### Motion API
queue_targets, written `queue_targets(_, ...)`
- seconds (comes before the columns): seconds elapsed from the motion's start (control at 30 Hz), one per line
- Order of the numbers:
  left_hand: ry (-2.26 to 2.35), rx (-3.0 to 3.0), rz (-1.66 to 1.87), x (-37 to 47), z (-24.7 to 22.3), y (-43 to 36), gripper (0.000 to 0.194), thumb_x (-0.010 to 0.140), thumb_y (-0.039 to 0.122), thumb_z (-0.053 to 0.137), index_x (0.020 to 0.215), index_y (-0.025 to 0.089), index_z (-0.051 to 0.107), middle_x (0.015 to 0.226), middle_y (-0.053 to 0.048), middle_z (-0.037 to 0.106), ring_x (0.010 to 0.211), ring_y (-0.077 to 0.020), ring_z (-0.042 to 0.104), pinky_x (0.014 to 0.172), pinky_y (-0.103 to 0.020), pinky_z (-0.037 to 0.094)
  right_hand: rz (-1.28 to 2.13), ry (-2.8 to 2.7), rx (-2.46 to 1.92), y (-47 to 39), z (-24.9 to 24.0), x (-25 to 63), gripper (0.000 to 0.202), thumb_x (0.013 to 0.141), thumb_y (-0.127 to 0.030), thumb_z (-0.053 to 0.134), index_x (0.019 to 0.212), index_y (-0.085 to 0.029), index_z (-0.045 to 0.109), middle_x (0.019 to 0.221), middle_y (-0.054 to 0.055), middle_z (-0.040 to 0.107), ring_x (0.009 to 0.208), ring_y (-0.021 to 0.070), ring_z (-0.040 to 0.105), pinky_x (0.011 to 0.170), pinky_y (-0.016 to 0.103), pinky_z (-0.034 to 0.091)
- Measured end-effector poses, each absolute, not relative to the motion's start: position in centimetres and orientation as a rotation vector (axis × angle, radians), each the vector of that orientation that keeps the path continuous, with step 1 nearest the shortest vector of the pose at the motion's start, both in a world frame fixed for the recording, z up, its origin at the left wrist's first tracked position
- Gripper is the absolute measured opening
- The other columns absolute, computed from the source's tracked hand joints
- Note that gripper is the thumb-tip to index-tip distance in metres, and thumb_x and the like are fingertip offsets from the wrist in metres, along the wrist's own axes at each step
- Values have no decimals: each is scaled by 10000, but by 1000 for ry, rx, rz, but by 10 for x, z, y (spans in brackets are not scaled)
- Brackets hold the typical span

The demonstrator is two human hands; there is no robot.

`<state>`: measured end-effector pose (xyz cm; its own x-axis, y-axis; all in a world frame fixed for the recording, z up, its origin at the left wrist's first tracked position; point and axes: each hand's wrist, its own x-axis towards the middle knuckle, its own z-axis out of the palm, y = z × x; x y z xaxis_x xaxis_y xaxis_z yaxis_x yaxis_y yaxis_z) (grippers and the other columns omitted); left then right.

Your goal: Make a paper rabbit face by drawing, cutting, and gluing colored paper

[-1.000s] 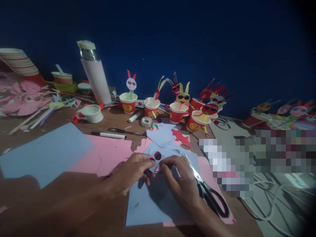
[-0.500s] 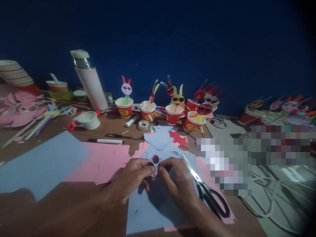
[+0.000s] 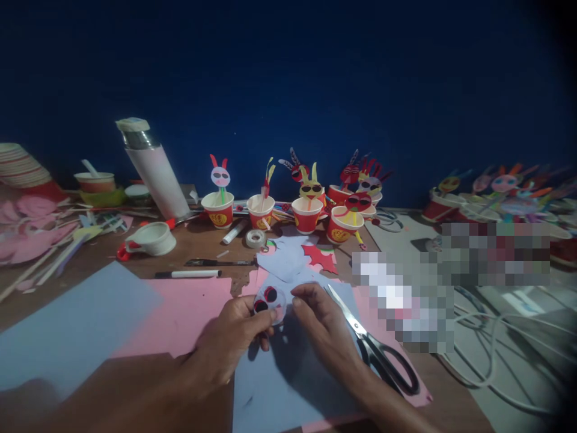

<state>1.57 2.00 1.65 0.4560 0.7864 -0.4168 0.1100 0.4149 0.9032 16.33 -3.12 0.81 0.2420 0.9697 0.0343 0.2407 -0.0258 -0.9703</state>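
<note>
Above blue-grey paper (image 3: 261, 397), the left hand (image 3: 237, 334) clamps one white paper disc (image 3: 280, 297) between thumb and fingers; the right hand (image 3: 327, 322) has thumb and forefinger slightly apart, just beside its edge. A light, steady pinch seems best — thumb clear of the two dark eyes (image 3: 271, 294) — lest the disc crease. Around: one pair of scissors (image 3: 367, 337), one white-barrelled pen (image 3: 192, 274), one tape roll (image 3: 256, 239), four red cups (image 3: 226, 217) in the nearest row.

Left hand (image 3: 246, 325) pinching, right hand (image 3: 322, 316) beside (loosely curled).
</note>
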Motion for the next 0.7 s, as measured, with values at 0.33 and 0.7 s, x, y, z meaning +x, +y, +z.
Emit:
queue_targets(0.33, 1020, 1095, 516, 14, 12, 21, 251, 693, 359, 658, 677, 127, 564, 534, 20, 541, 430, -77, 483, 417, -185, 365, 1226, -1068, -1240, -27, 9, 160, 238, 753, -387, 585, 689, -168, 515, 601, -32, 486, 552, 105, 428, 531, 235, 332)
queue_targets(0.7, 931, 1101, 469, 12, 9, 20, 205, 738, 332, 613, 731, 130, 579, 547, 15, 535, 444, -87, 491, 411, -186, 380, 1216, -984, -1290, -28, 9, 162, 170, 715, -288, 617, 636, -175, 519, 578, -26, 537, 546, 116, 476, 538, 246, 358)
